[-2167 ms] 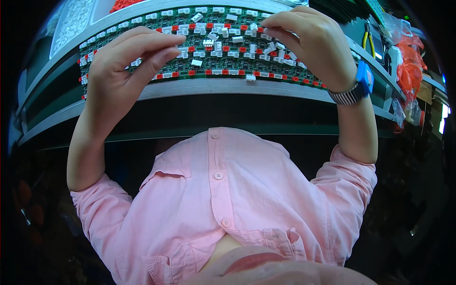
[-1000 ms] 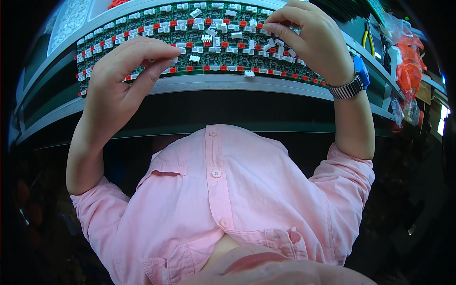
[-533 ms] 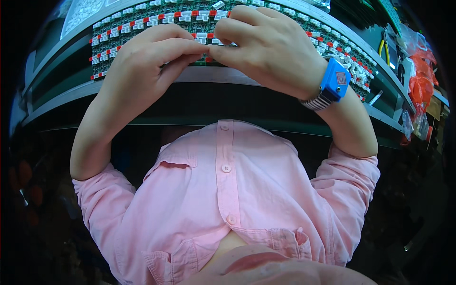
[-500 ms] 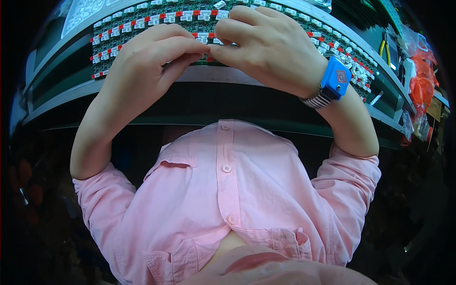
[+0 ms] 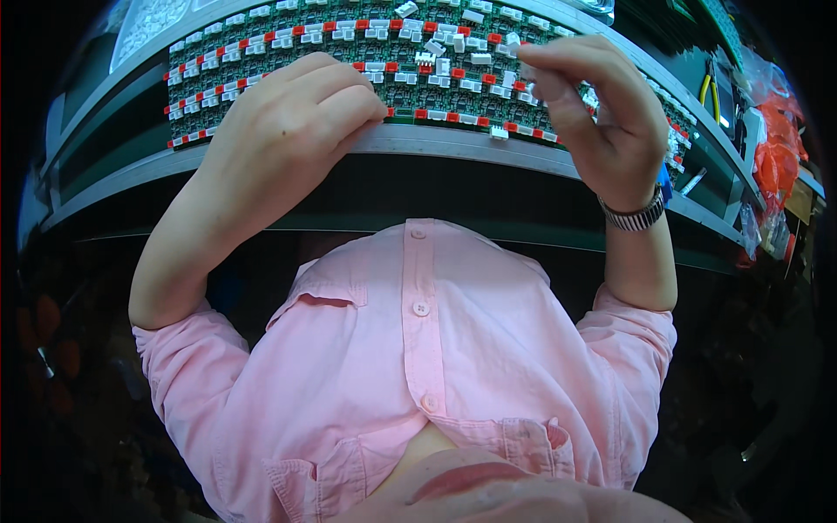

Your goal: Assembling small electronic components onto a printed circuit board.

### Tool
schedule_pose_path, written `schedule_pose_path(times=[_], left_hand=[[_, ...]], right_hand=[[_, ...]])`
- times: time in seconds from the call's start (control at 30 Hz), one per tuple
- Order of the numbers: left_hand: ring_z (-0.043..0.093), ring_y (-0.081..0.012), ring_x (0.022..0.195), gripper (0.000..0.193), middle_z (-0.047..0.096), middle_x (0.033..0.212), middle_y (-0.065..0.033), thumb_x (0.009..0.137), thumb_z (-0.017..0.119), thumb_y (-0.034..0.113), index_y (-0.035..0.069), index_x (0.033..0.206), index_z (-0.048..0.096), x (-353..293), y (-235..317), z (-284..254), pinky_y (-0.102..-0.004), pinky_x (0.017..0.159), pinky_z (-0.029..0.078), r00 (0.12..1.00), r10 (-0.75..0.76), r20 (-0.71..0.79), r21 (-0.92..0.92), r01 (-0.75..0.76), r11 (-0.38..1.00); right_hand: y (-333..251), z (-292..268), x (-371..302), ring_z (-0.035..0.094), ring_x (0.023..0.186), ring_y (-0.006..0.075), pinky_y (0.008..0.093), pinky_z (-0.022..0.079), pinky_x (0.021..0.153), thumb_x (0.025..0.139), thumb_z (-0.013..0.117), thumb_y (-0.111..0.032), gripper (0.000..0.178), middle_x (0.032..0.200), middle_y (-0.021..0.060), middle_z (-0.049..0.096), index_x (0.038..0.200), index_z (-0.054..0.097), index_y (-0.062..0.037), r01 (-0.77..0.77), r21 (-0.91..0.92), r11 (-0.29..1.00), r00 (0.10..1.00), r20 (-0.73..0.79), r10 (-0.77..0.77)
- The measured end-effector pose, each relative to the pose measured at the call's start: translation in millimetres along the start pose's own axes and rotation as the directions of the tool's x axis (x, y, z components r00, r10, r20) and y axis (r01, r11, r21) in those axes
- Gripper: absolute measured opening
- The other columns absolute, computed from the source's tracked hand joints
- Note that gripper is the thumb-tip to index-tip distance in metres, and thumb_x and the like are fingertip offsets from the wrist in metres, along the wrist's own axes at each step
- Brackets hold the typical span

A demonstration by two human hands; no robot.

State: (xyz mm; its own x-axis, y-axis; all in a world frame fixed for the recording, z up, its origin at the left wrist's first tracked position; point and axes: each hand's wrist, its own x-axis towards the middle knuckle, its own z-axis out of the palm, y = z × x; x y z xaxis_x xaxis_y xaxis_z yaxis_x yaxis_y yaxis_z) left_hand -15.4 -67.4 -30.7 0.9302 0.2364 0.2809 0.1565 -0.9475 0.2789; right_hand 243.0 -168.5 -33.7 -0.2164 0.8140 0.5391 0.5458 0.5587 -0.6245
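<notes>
Rows of green circuit boards [image 5: 288, 75] with red and white connectors fill the framed bench before me. My left hand [image 5: 301, 122] rests over their near rows, fingers curled together and tips pointing right; what they pinch, if anything, is hidden. Farther right, my right hand [image 5: 606, 118] hovers above the boards, thumb and index finger somewhat apart. Beside its index fingertip is a loose white connector [image 5: 513, 41]; I cannot tell whether they touch. More loose connectors lie on the boards, among them a white connector [image 5: 425, 59] left of that hand. Another white connector [image 5: 498, 132] sits at the near edge.
A grey metal rail [image 5: 436, 145] borders the boards on my side. At the far left is a tray of white parts [image 5: 148, 30]. On the right are yellow-handled pliers [image 5: 704, 90] and a red plastic bag [image 5: 774, 148]. A striped wristband [image 5: 635, 215] circles my right wrist.
My right hand has left my left fingertips and moved right, turning so its thumb and index finger point left. Boards and loose connectors it covered now show. My left hand has barely moved.
</notes>
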Motion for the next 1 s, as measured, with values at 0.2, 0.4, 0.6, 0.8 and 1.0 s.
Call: schedule_pose_path(times=[0.2, 0.4, 0.6, 0.8, 1.0], left_hand=[[0.061, -0.0195, 0.081, 0.012, 0.065, 0.090, -0.0057, 0.078, 0.070, -0.003, 0.002, 0.087, 0.064, 7.7, 0.4, 7.4, -0.0273, 0.071, 0.050, 1.000, -0.014, -0.024, -0.012, 0.014, 1.000], [0.059, -0.0199, 0.081, 0.010, 0.063, 0.089, -0.0044, 0.078, 0.069, 0.001, 0.004, 0.084, 0.062, 11.2, -1.3, 15.5, -0.0287, 0.072, 0.049, 0.998, -0.001, -0.062, -0.040, -0.002, 0.999], [0.059, -0.0202, 0.081, 0.012, 0.064, 0.090, -0.0047, 0.077, 0.072, 0.001, 0.004, 0.086, 0.065, 17.8, 0.0, 14.6, -0.0277, 0.071, 0.049, 0.997, 0.011, -0.076, -0.046, -0.015, 0.999], [0.058, -0.0202, 0.080, 0.017, 0.064, 0.091, -0.0045, 0.074, 0.076, 0.001, 0.005, 0.088, 0.067, 52.7, 33.0, 22.6, -0.0266, 0.070, 0.049, 0.991, 0.087, -0.100, -0.051, -0.093, 0.994], [0.058, -0.0227, 0.077, 0.009, 0.061, 0.083, -0.0102, 0.081, 0.068, 0.007, 0.000, 0.087, 0.067, 87.9, 58.4, 25.0, -0.0306, 0.074, 0.049, 0.986, 0.134, -0.099, -0.077, -0.142, 0.987]], right_hand=[[7.5, -8.6, -34.9, 0.065, 0.076, 0.0182, 0.0238, 0.055, 0.070, 0.089, 0.060, 0.005, 0.022, 0.101, 0.0138, 0.066, 0.110, 0.064, 0.0005, -0.044, 0.218, 0.975, 0.992, -0.104, 0.068], [-4.0, -10.7, -43.6, 0.065, 0.077, 0.0193, 0.0253, 0.055, 0.071, 0.089, 0.060, 0.005, 0.023, 0.103, 0.0140, 0.064, 0.112, 0.064, 0.0006, -0.290, 0.182, 0.940, 0.931, -0.174, 0.321], [5.3, -13.6, -46.5, 0.065, 0.079, 0.0192, 0.0256, 0.055, 0.072, 0.088, 0.062, 0.007, 0.025, 0.107, 0.0143, 0.064, 0.111, 0.064, 0.0004, -0.208, 0.116, 0.971, 0.971, -0.093, 0.219], [1.7, -15.0, -45.7, 0.065, 0.081, 0.0188, 0.0253, 0.055, 0.073, 0.086, 0.065, 0.007, 0.025, 0.107, 0.0121, 0.065, 0.109, 0.066, 0.0003, -0.140, 0.080, 0.987, 0.978, -0.143, 0.151], [-9.9, -34.9, -61.0, 0.062, 0.083, 0.0168, 0.0245, 0.052, 0.070, 0.081, 0.070, 0.005, 0.030, 0.101, 0.0079, 0.067, 0.110, 0.068, -0.0030, -0.171, -0.157, 0.973, 0.983, -0.091, 0.158]])
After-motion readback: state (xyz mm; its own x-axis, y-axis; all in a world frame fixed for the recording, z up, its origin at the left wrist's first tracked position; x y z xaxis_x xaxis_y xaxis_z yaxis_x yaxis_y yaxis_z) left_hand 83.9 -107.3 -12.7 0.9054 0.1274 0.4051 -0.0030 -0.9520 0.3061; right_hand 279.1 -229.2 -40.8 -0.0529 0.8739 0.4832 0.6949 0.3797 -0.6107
